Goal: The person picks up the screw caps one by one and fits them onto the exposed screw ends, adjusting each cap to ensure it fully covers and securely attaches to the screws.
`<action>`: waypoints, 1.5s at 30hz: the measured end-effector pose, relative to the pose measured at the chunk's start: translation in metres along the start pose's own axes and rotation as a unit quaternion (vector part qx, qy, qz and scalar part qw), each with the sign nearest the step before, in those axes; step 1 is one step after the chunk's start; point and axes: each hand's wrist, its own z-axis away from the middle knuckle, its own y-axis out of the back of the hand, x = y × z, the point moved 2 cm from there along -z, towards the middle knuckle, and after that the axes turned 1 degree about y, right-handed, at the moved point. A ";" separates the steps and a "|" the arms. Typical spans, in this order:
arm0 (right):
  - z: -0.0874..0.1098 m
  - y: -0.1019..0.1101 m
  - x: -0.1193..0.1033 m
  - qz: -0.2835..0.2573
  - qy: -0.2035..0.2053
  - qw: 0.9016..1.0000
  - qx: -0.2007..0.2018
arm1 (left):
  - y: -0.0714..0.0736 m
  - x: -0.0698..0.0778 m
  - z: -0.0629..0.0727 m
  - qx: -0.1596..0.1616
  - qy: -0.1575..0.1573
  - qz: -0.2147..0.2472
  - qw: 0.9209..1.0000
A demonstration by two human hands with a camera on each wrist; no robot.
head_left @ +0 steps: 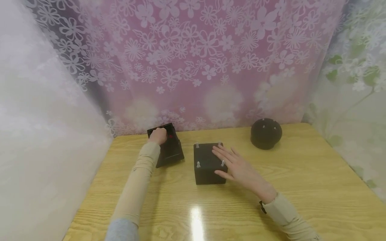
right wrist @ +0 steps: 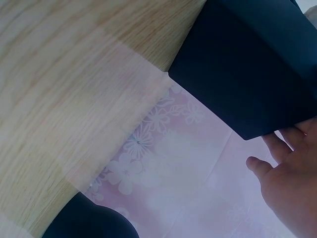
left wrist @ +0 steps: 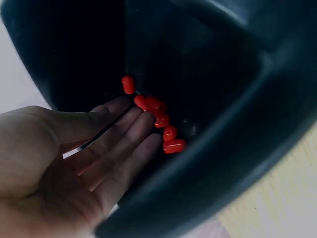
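My left hand (head_left: 158,136) reaches into a tilted black bin (head_left: 170,152) at the back left of the table. In the left wrist view, that hand (left wrist: 94,153) has its fingertips against several small red capsule-shaped pieces (left wrist: 161,119) gathered at the bin's inside. Its fingers look nearly straight, with the thumb close beside them. My right hand (head_left: 241,170) is spread over the right side of a black block (head_left: 209,177), its fingers resting at the top's edge. Upright pale pegs (head_left: 198,164) stand near the corners of that block.
A round black object (head_left: 266,135) with small pegs on top sits at the back right of the wooden table (head_left: 169,207). A pink floral curtain (head_left: 187,67) hangs behind the table's far edge, and pale sheeting (head_left: 45,134) flanks it on the left.
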 end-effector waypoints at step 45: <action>-0.003 -0.002 0.002 -0.017 0.001 1.000 0.006 | 0.025 -0.001 0.030 -0.144 -0.033 0.105 0.983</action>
